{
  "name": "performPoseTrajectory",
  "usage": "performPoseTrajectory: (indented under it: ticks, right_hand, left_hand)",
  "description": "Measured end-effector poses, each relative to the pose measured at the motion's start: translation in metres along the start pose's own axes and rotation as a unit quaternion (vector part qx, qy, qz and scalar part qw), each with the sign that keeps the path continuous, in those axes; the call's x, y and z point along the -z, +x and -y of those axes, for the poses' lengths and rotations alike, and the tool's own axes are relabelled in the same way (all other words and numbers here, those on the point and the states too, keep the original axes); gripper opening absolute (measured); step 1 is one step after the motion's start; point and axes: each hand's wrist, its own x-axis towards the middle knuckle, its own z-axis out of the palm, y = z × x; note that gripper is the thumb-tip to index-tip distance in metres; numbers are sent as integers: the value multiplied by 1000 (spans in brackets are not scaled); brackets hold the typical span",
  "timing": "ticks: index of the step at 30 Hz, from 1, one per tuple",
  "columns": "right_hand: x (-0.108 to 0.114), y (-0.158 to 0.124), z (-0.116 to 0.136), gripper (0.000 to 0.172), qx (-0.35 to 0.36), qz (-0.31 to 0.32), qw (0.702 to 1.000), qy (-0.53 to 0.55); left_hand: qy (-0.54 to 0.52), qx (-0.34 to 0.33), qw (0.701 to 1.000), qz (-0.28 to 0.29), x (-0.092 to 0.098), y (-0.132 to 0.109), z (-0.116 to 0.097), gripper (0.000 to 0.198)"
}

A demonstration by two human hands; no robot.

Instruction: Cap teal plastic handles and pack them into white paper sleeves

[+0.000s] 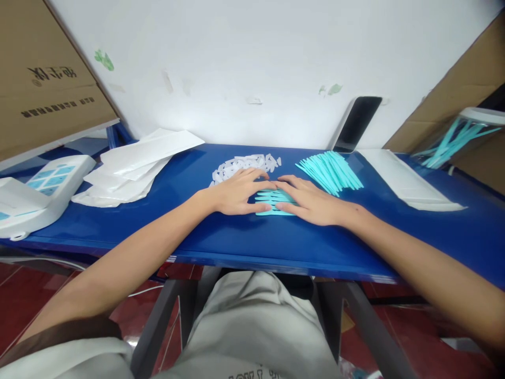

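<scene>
My left hand (236, 192) and my right hand (310, 200) lie flat side by side on the blue table (158, 221), fingers stretched out over a small row of turquoise plastic sticks (272, 202). The fingertips of both hands meet above the sticks. Just behind the left hand lies a heap of small white plastic pieces (244, 166). A larger fan-shaped pile of turquoise sticks (331, 171) rests behind the right hand.
White paper sleeves (130, 168) are stacked at the left, and more white sleeves (402, 181) at the right. A white device (35, 197) sits far left. A dark phone (357, 123) leans on the wall. A clear container of turquoise sticks (457, 137) stands far right. Cardboard boxes (43, 73) flank the table.
</scene>
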Motion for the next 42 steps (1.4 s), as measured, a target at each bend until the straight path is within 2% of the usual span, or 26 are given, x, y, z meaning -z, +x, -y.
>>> performPoseTrajectory:
  ticks: [9,15,18,23,30,42]
  right_hand:
    - [2,1,0,75,4,-2,1000,-3]
    - [13,-2,2,55,51,-54,997,6]
    - [15,-4,3,45,81,-45,996,13]
    - [13,-4,4,42,92,-29,995,20]
    - [14,-5,4,45,91,-29,995,14]
    - [10,-3,2,42,88,-46,995,2]
  left_hand:
    - [48,26,997,-47,2,0,10,55]
    - [59,36,995,-68,3,1,13,54]
    - [56,53,994,-82,4,1,14,54]
    - [52,68,991,-104,4,2,17,55]
    - [59,5,995,-74,2,1,16,53]
    - [29,4,998,-47,3,1,10,52]
